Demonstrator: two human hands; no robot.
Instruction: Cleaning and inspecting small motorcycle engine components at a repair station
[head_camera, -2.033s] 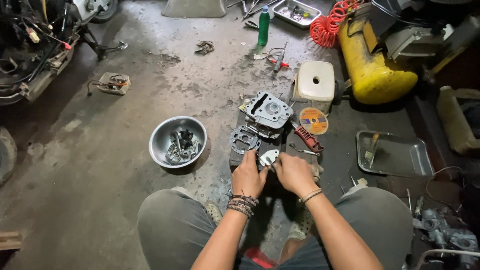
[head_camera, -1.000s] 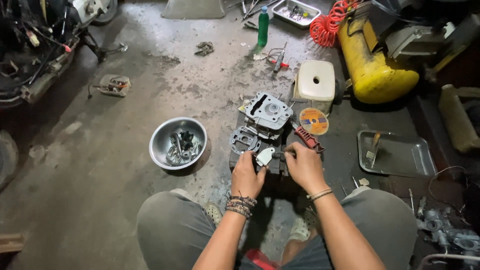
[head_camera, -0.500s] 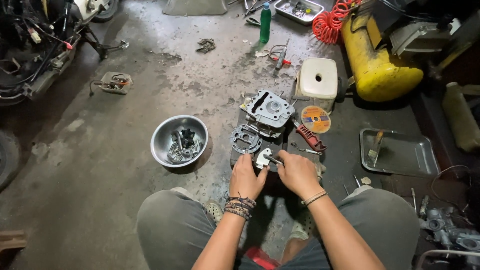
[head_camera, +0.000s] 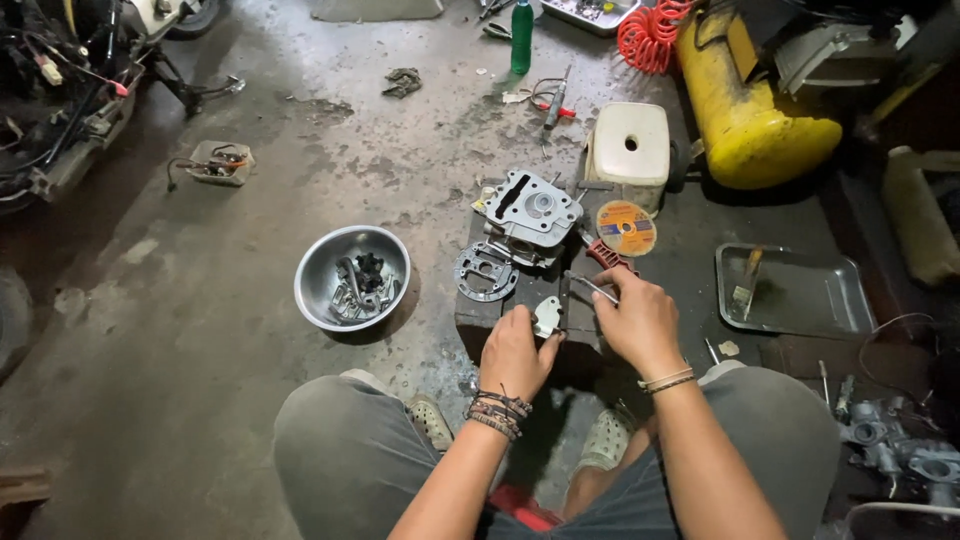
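Observation:
My left hand (head_camera: 517, 350) pinches a small pale metal plate (head_camera: 547, 314) against a dark wooden block (head_camera: 475, 318) on the floor in front of my knees. My right hand (head_camera: 637, 322) grips a thin metal tool (head_camera: 588, 287) whose tip points toward that plate. Just beyond the hands lie a round gasket-like part (head_camera: 485, 271) and a grey engine cylinder head (head_camera: 530, 214). A red-handled tool (head_camera: 608, 257) lies beside my right hand.
A steel bowl (head_camera: 314, 292) of small parts sits left. An orange cutting disc (head_camera: 626, 227), a white plastic container (head_camera: 628, 142), a yellow air tank (head_camera: 748, 110) and a metal tray (head_camera: 800, 300) lie ahead and right. A green bottle (head_camera: 521, 36) stands far. A motorcycle (head_camera: 60, 90) is far left.
My right hand lifted toward the red-handled tool, then came back beside the plate holding the thin tool. My left hand stayed on the small plate.

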